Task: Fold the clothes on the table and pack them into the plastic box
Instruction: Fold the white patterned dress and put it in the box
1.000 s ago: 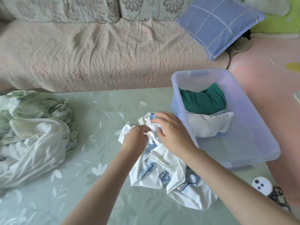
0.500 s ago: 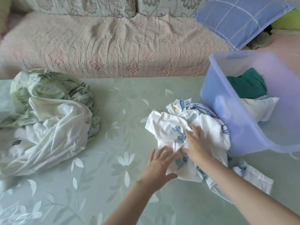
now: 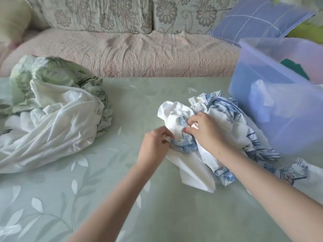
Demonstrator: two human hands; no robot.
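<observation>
left hand: fingers curled, pinching a bunched blue-printed bit of the printed garment at its near-left edge. Forearm enters from bottom centre.
right hand: lies on top of the same garment, fingers bent, thumb and forefinger closed on a fold just right of the left hand's pinch.
hand spacing: close together with cloth between them. Cannot tell if they touch.
printed garment: white with blue print, crumpled and unfolded, flat on the table right of centre. Its far-right side lies just beside the box wall; contact there is unclear. One strip trails toward the right frame edge, beyond the right forearm.
plastic box: translucent bluish tub on the right side of the table, top open, blurred in this frame.
box contents: dark green garment shows over the rim. A white folded item shows through the wall on the side nearer the camera.
clothes pile: on the left side of the table, well apart from both hands. White ribbed garment is in front, with a green leaf-print garment behind and partly under it. Both are crumpled.
table: covered in pale green cloth with a white leaf pattern.
sofa: directly behind the table, with a pink quilted seat cover and floral back cushions.
blue checked cushion: on the sofa at upper right, behind the box.
</observation>
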